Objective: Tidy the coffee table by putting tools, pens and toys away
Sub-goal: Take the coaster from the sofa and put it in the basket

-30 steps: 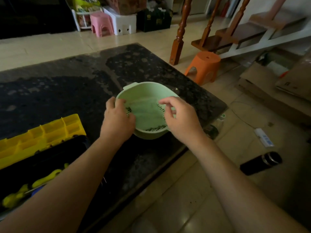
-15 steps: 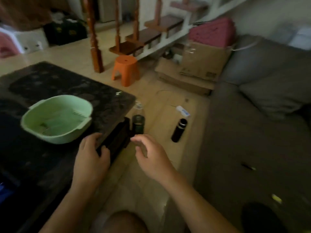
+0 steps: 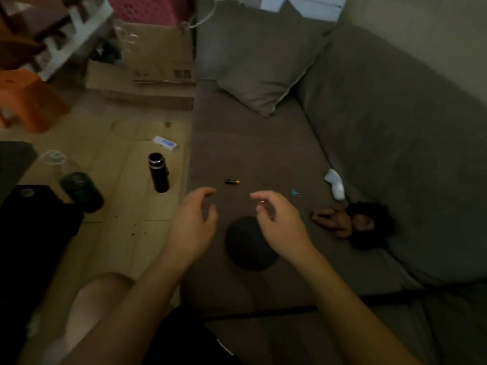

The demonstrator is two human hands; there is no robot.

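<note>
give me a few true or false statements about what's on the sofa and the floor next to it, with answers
1. The black bottle lies on the sofa. False: it is on the floor beside the sofa.
2. A doll lies on the sofa seat, close to the backrest. True.
3. The left hand grips the small black and yellow item. False: the hand is apart from it, with loose fingers that hold nothing.
4. A white sock lies on the sofa, beyond the doll. True.
5. The pillow is on the floor. False: it rests on the sofa.
</note>
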